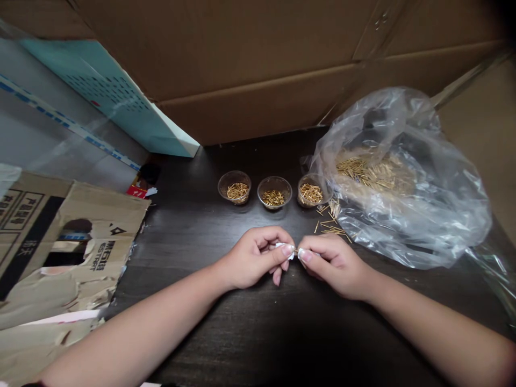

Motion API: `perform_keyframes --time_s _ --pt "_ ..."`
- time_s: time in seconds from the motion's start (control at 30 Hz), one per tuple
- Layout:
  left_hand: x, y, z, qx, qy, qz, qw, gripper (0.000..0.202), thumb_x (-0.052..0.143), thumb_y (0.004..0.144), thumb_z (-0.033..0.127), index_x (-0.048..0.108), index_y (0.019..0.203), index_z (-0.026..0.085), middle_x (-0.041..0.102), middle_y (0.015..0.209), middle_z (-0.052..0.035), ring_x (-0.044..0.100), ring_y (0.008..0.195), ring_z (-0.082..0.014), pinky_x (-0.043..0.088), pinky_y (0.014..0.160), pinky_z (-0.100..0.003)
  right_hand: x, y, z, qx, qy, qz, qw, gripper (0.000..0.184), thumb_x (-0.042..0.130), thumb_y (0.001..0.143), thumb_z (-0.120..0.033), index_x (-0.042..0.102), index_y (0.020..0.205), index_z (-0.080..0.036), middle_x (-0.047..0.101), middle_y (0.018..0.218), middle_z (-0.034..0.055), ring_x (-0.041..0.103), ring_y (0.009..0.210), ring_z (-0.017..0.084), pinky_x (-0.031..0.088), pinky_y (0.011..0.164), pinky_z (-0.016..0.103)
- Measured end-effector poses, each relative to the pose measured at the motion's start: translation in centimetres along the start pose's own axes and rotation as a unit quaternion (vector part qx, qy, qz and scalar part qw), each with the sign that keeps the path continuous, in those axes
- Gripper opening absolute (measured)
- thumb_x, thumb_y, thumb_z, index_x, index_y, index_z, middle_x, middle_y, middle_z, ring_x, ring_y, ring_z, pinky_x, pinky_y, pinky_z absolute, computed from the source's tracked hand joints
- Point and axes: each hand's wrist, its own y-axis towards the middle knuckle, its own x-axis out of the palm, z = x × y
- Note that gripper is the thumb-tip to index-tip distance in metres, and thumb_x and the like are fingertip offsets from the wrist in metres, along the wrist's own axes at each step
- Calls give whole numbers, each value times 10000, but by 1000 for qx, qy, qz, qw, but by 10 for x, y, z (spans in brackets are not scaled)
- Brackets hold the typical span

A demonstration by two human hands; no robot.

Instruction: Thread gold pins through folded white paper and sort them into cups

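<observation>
My left hand [258, 257] and my right hand [337, 264] meet over the dark table, thumb and forefinger pinched in each. Between their fingertips shows a thin, short brass-coloured pin [296, 251], mostly covered by the fingers. White wrapping, perhaps tape, is on the fingertips of both hands. Just beyond, three clear plastic cups stand in a row: a left cup [226, 181], a middle cup [274, 181] and a right cup [309, 179], each with small brass-coloured pieces inside. Loose brass-coloured pins [334, 230] lie near my right hand.
A crumpled clear plastic bag [427, 228] with many pins [363, 171] inside fills the right side. Cardboard [242, 48] walls off the back. Torn cardboard [100, 258] lies at the left, below a light-blue panel [121, 102]. The table [193, 317] is dark.
</observation>
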Motion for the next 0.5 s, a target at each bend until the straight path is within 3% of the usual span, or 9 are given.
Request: perform_keyframes --time_s 0.27,0.5 --pt "-1 -1 0 27 86 13 996 265 598 968 336 575 892 83 566 643 2 581 501 -72 450 510 -167 1 -2 2 -46 -111 19 993 265 478 1023 -219 552 782 -138 490 656 -23 441 593 64 334 592 218" --pt "-1 -5 -5 86 235 55 967 231 557 983 302 625 903 96 591 640 -6 602 506 -90 434 503 -182 0 -3 3 -115 -267 14 957 247 474 999 -143 434 756 -161 385 668 -19 366 608 98 312 621 261"
